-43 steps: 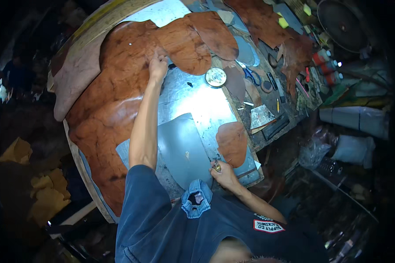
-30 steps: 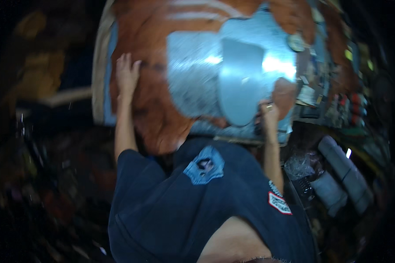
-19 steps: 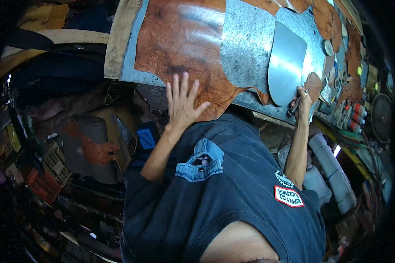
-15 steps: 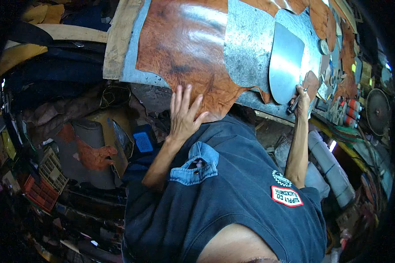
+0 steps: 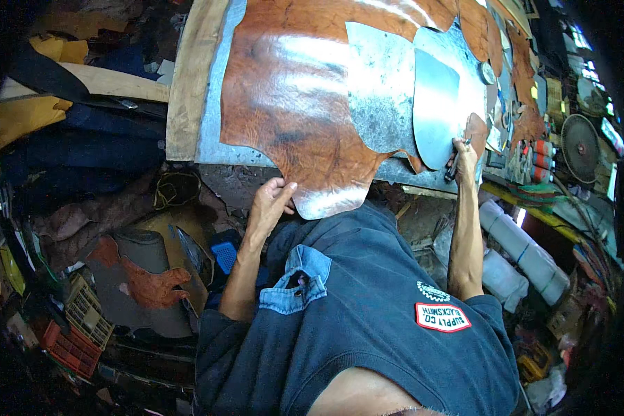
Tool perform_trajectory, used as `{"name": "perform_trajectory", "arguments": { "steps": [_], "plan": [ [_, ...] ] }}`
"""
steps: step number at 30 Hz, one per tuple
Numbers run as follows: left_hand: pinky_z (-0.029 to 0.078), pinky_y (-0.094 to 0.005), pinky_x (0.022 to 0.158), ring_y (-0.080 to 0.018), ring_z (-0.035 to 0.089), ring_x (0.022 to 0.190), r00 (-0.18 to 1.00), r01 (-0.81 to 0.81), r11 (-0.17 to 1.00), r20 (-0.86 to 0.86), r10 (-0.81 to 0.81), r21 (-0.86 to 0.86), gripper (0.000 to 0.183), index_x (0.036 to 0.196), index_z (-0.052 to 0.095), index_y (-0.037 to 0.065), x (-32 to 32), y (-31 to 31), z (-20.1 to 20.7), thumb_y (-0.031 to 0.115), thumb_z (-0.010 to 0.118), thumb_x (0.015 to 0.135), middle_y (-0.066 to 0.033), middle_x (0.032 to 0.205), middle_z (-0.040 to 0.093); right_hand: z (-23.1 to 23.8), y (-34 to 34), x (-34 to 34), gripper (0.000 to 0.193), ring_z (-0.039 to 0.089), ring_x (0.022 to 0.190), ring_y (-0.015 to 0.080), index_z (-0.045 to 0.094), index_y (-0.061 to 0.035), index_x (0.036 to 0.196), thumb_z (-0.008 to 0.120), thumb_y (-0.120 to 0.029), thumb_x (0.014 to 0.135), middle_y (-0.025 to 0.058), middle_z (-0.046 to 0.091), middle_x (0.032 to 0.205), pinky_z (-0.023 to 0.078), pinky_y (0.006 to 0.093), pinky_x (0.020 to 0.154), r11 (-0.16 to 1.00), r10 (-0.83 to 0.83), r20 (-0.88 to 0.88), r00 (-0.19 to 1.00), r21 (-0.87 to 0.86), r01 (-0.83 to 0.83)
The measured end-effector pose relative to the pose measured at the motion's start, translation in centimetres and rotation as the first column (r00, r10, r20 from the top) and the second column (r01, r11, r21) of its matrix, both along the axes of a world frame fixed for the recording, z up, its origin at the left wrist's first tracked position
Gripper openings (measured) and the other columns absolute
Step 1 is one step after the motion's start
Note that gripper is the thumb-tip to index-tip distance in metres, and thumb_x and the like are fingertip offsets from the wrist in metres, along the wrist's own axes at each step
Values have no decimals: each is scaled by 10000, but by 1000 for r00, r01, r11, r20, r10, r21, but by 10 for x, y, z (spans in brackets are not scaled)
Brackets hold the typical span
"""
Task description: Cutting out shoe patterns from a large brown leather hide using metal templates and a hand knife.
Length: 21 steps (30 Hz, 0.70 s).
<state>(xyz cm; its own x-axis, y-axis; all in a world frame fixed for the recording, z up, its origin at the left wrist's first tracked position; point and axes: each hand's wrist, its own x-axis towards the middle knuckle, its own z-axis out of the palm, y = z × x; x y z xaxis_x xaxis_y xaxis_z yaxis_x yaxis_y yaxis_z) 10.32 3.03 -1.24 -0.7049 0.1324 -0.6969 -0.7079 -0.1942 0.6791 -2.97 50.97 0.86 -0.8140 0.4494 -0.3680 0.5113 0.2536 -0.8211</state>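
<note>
The brown leather hide (image 5: 284, 104) lies spread over the left part of the table (image 5: 187, 104), its near flap hanging past the edge toward the person's body. The left hand (image 5: 269, 204) pinches the flap's left edge between thumb and fingers. The right hand (image 5: 466, 158) is closed around a small dark-handled tool (image 5: 452, 168), its exact kind unclear, just beside the grey rounded panel (image 5: 435, 111) and a small brown leather piece (image 5: 475, 130).
</note>
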Motion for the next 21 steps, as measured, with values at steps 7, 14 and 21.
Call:
{"name": "perform_trajectory", "arguments": {
  "steps": [7,14,21],
  "plan": [
    [502,-213,646,-93,631,820,996,-34,998,-82,38,43,237,1101,612,-6,-11,6,12,176,560,960,-60,977,680,8,7,8,208,515,437,128,579,-71,897,682,-247,852,25,546,611,415,255,417,998,4,52,999,-66,0],
    [495,-253,803,-112,620,880,972,-211,972,-82,220,102,218,1128,600,-33,-43,25,-1,77,524,956,-60,1015,665,56,-26,-10,221,596,823,121,622,-17,1027,691,-151,865,41,646,946,479,259,746,993,-54,-372,927,-120,10],
    [513,-243,635,-96,620,798,986,-132,989,-98,138,63,239,1150,598,3,-93,48,-8,133,540,957,-29,958,652,127,-121,-32,100,576,692,118,658,-6,920,658,-78,850,73,634,809,463,253,618,602,550,-400,733,799,-16]
  ]
}}
